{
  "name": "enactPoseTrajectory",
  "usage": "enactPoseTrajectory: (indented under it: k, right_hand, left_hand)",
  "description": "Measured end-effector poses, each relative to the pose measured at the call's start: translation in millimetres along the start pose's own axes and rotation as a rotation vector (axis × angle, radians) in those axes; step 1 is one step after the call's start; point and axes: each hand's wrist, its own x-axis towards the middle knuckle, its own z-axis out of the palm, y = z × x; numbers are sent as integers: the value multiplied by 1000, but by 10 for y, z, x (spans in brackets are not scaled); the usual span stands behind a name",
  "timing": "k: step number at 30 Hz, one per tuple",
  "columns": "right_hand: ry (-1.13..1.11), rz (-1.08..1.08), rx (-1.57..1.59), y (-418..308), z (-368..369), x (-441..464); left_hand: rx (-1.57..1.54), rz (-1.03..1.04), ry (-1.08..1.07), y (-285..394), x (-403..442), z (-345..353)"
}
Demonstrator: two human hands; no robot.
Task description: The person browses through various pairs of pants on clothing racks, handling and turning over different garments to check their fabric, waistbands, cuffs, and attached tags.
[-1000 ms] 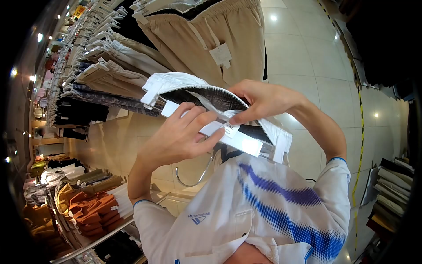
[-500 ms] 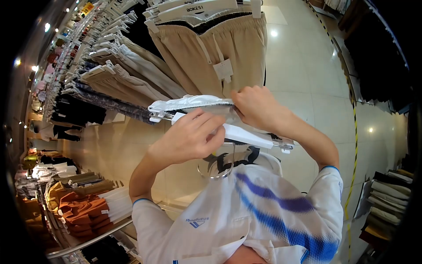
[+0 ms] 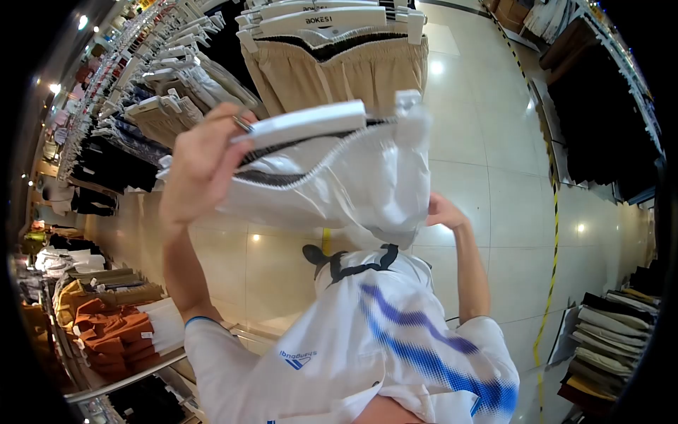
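Observation:
A white clip hanger (image 3: pixel 311 120) is raised in front of my chest, tilted, with white pants (image 3: pixel 332 177) hanging from it. The pants have an elastic waistband with a dark inner edge. My left hand (image 3: pixel 201 166) is closed around the hanger near its metal hook, at the left of the pants. Lower down, my right hand (image 3: pixel 448 213) is at the right side of the pants, its fingers bent against the fabric edge and partly hidden. The right end clip (image 3: pixel 407 106) is blurred by motion.
Beige pants (image 3: pixel 339 71) on labelled hangers hang from the rack straight ahead. More pants (image 3: pixel 159 116) line the left. Orange garments (image 3: pixel 116 332) are at the lower left, folded stacks (image 3: pixel 614 325) at the lower right. Yellow-black tape (image 3: pixel 554 233) runs along the tiled floor.
The hanger and white pants have been lifted and turned, so the front now faces me. My left hand moved up and left onto the hanger; my right hand left the waistband and dropped lower.

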Motion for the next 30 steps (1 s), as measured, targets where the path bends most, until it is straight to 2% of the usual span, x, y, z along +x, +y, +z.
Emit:
enactPoseTrajectory:
  k: [1,3,4,5,7,8,11,13,17,19,20,22,25,29,30]
  right_hand:
    - [3,4,6,121,61,35]
    - [180,120,-427,388,138,125]
    - [328,79,-428,419,195,144]
    - [340,72,-420,456,200,157]
    - [550,-14,-236,534,199,211]
    - [550,-16,-230,548,180,218]
    - [506,79,-414,538,115,276]
    - [554,44,-314,546,123,328]
    - [524,-108,-372,410,159,296]
    - [438,-170,-680,656,-87,253]
    - [436,-172,-682,717,-151,238]
    - [507,-11,-664,705,-177,204]
    - [477,23,-826,714,-172,191]
    - [479,95,-642,815,-147,208]
    - [462,43,-344,789,-114,176]
  left_hand:
    - [-5,-1,-6,-22,-17,-34]
    - [-30,-134,30,-63,3,-112]
    - [-114,-257,15,-20,31,-166]
    - [-113,-244,7,-60,49,-198]
    - [-30,-232,-10,-138,41,-285]
    - [-21,-306,-33,-111,50,-327]
    - [-128,-332,28,-129,44,-357]
    - [-134,-344,33,-117,24,-416]
    - [-124,-448,49,-90,-80,-603]
    - [-115,-474,81,-40,-92,-629]
    - [-119,-463,99,-28,-96,-653]
    - [-113,-413,77,-52,-125,-704]
    - [-111,-476,89,-29,-194,-707]
    - [-117,-477,60,-105,-331,-794]
    - [-128,-507,82,-115,-372,-805]
